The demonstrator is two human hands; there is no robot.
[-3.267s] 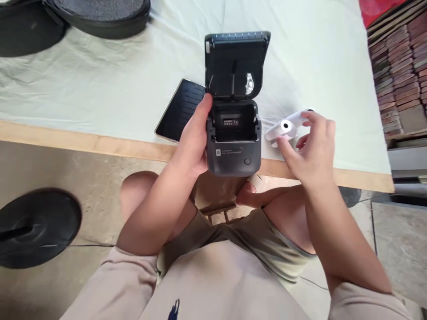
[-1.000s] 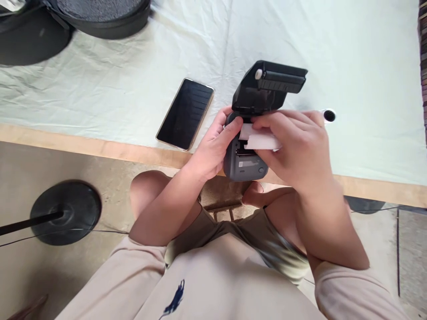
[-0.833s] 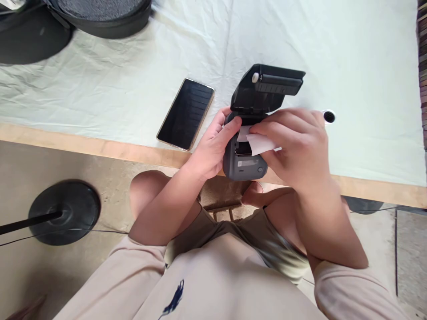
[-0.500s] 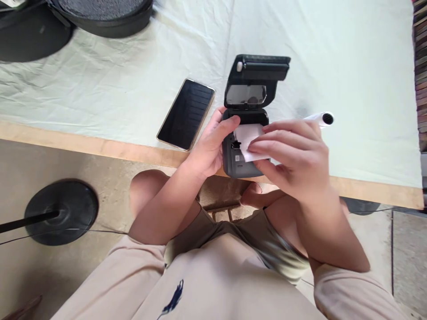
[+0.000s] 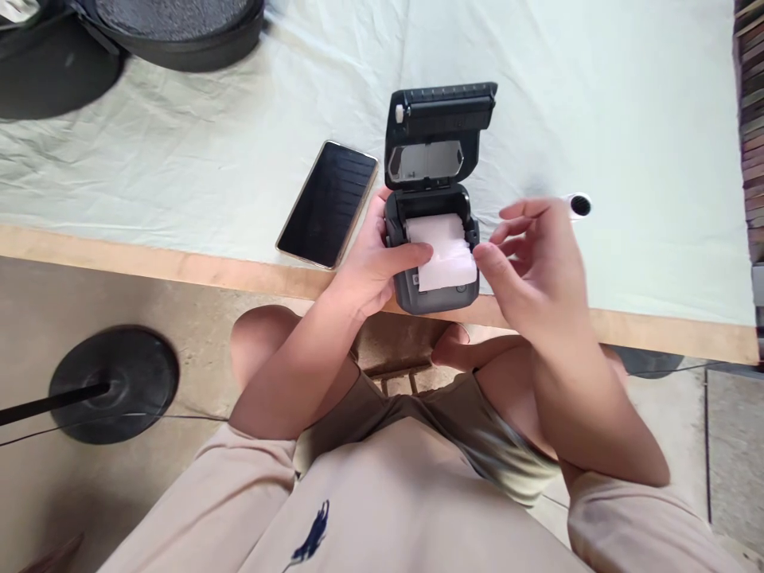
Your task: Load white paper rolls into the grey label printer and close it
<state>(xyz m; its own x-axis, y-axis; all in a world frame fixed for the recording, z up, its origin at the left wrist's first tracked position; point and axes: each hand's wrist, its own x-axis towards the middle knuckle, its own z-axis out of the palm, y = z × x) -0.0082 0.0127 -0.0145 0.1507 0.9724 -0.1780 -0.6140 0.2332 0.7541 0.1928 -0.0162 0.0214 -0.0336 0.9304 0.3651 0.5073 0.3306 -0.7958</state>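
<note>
My left hand (image 5: 382, 259) grips a small dark portable printer (image 5: 438, 301) from its left side, above the table's front edge. The printer's lid (image 5: 438, 135) is flipped up. Inside sits a roll of white paper (image 5: 447, 263), its loose end drawn over the front of the body, with my left thumb pressing on it. My right hand (image 5: 534, 267) is beside the printer's right side, fingers apart and curved, with nothing held; its thumb tip is close to the paper's edge, and I cannot tell whether they touch.
A smartphone (image 5: 328, 203) lies on the cloth-covered table (image 5: 645, 159) left of the printer. Behind my right hand is a white roll with a dark core (image 5: 578, 206). A black round case (image 5: 191, 40) stands at the back left. A black stand base (image 5: 113, 382) rests on the floor.
My right hand has come off the paper and moved right. The paper now lies flatter across the printer's front, and my left thumb has shifted onto it. The printer moved slightly left.
</note>
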